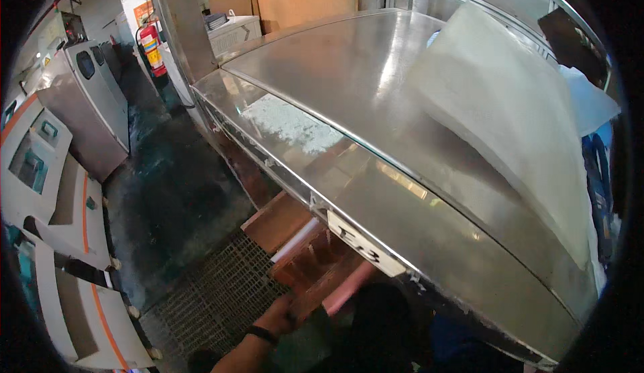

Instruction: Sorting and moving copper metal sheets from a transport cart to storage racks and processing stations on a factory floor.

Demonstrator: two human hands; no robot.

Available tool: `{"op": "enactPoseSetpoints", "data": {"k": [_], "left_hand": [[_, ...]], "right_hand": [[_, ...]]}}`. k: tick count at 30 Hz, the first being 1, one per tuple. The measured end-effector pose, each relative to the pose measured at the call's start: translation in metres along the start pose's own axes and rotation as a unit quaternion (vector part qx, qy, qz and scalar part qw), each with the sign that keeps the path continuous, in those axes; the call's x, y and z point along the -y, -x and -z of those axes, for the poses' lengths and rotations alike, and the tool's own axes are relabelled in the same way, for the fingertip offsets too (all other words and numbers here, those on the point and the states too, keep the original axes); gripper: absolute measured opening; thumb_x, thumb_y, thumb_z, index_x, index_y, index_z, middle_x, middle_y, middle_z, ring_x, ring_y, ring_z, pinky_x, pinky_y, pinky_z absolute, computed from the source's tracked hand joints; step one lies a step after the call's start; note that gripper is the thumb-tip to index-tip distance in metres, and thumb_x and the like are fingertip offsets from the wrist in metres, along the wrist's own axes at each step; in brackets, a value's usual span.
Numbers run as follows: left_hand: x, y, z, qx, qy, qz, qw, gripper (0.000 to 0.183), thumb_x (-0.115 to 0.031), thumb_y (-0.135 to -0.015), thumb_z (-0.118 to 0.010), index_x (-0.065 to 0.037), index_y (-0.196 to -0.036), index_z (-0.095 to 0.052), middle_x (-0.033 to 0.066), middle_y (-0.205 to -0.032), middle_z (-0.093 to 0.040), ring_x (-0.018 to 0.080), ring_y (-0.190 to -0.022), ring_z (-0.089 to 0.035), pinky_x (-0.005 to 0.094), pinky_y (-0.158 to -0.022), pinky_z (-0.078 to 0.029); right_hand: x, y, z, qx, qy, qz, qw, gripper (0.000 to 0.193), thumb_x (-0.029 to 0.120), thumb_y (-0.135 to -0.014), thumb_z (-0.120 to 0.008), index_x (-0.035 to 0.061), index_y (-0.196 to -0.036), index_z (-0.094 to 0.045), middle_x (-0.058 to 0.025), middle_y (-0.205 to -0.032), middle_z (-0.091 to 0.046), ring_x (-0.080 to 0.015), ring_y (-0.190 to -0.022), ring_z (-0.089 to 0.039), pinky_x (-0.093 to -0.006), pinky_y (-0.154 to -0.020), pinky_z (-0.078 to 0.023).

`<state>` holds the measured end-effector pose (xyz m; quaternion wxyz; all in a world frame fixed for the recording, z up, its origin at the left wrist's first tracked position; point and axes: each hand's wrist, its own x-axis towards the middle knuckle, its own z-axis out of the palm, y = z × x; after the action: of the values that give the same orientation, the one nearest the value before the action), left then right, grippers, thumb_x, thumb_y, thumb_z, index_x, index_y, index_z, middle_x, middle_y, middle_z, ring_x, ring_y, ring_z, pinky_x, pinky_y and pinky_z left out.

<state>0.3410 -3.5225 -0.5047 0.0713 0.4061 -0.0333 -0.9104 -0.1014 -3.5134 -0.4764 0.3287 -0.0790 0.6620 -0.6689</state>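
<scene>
My left hand (274, 315), with a black band at the wrist, comes in from the lower edge. Its fingers are closed on the near edge of a reddish-brown wooden drawer (310, 263), which juts out from under the metal worktop. Partitions show inside the drawer; its far end is hidden by the tabletop. Beyond it a flat brown board (278, 221) and a white strip (296, 240) also stick out. A pink strip (350, 288) lies on the near side, too dark to make out. My right hand does not show.
The shiny metal worktop (376, 125) carries a white label plate (365, 244) on its edge, a pale worn patch (292, 123) and a large whitish translucent slab (496, 98). White machines with orange stripes (94, 299) stand left. A floor grating (215, 296) and fire extinguisher (152, 49) are visible.
</scene>
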Motion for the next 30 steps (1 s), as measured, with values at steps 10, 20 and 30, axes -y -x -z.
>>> {"op": "enactPoseSetpoints", "data": {"k": [10,20,30], "left_hand": [[-0.002,0.055,-0.023,-0.096,0.046,-0.099,0.989,0.064,-0.060,-0.092,-0.046,-0.004,-0.122,-0.048,0.0226,-0.124,-0.052,0.0402,-0.112,-0.053,0.0493,-0.097,-0.042],[0.032,0.089,0.012,-0.104,-0.015,-0.230,0.968,0.061,-0.053,-0.095,-0.049,0.001,-0.124,-0.044,0.0245,-0.125,-0.052,0.0388,-0.114,-0.052,0.0493,-0.096,-0.042],[0.076,0.282,-0.035,-0.189,0.036,-0.198,0.961,0.056,-0.044,-0.099,-0.045,0.004,-0.128,-0.043,0.0228,-0.128,-0.051,0.0351,-0.113,-0.054,0.0445,-0.091,-0.045]], "right_hand": [[-0.006,-0.013,-0.016,0.006,-0.026,0.024,0.999,0.058,0.042,-0.091,-0.060,0.0066,-0.134,-0.045,-0.0081,-0.136,-0.047,-0.0248,-0.119,-0.049,-0.0441,-0.096,-0.043],[0.029,0.054,-0.037,0.049,0.065,0.048,0.995,0.056,0.041,-0.093,-0.057,0.0072,-0.136,-0.044,-0.0076,-0.135,-0.047,-0.0234,-0.124,-0.044,-0.0422,-0.098,-0.042],[-0.013,0.228,-0.062,0.048,0.245,0.063,0.966,0.027,0.025,-0.094,-0.055,-0.0005,-0.102,-0.061,-0.0026,-0.089,-0.063,-0.0189,-0.079,-0.057,-0.0324,-0.072,-0.046]]}}
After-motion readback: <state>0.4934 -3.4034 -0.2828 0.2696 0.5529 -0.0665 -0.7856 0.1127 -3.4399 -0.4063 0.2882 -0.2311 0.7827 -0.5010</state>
